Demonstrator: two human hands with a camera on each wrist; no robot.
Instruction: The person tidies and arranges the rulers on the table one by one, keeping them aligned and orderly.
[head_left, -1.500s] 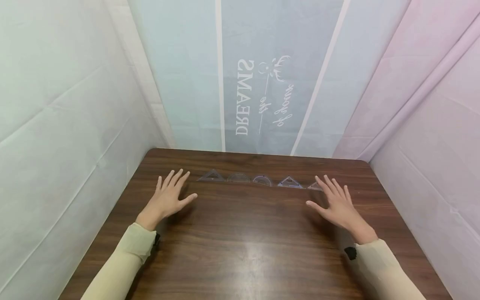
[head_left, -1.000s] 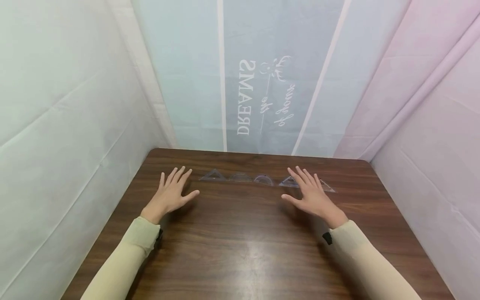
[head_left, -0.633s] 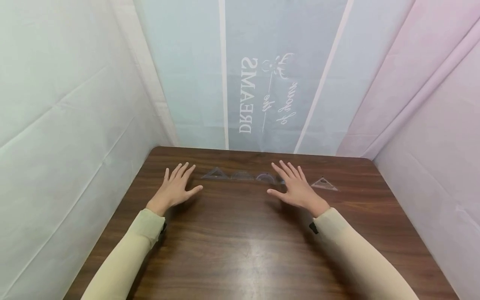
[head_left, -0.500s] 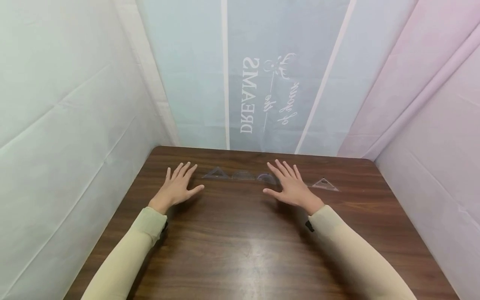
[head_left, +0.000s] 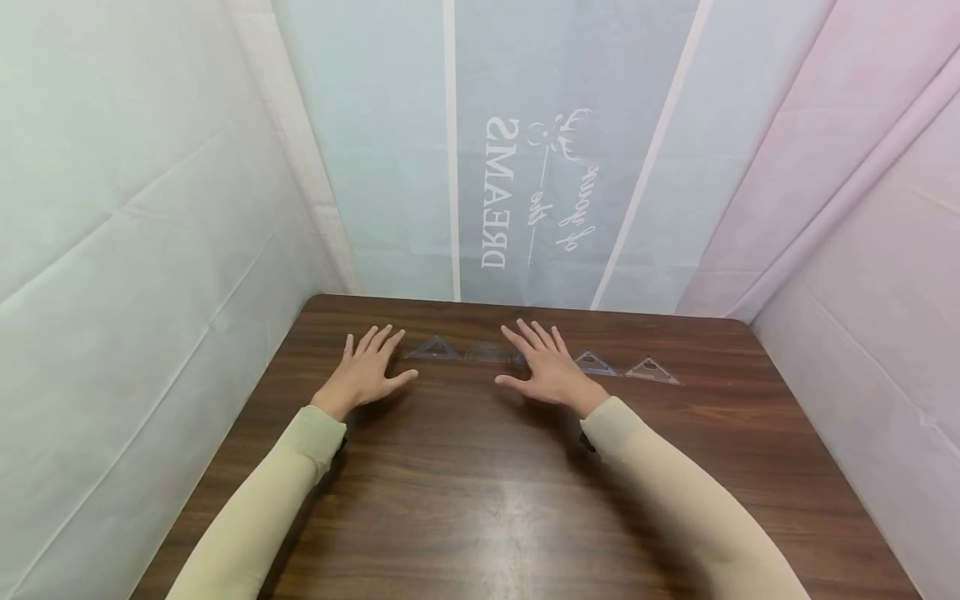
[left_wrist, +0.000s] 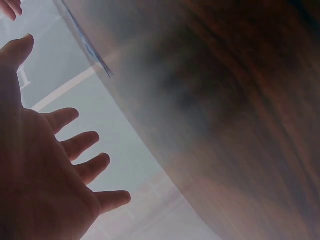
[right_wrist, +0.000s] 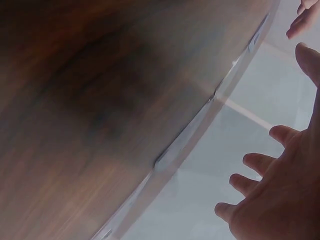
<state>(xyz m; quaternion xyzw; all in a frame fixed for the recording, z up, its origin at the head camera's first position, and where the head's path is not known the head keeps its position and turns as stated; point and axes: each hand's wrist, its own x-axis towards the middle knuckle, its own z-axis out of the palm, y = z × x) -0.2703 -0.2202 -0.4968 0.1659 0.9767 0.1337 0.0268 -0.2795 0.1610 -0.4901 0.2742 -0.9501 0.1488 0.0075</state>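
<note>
Both hands flat, fingers spread, holding nothing, over the dark brown wood-grain table (head_left: 480,500). Left hand (head_left: 365,372) sits just left of the leftmost clear plastic triangle ruler (head_left: 432,349), apart from it. Right hand (head_left: 546,367) covers the middle of the ruler row, right of the clear plastic semicircle protractor (head_left: 486,353); can't tell if it touches anything. Two more clear triangle rulers (head_left: 594,362) (head_left: 651,370) lie to its right. Pastel cloth backdrop with mirrored white lettering (head_left: 525,192) behind.
</note>
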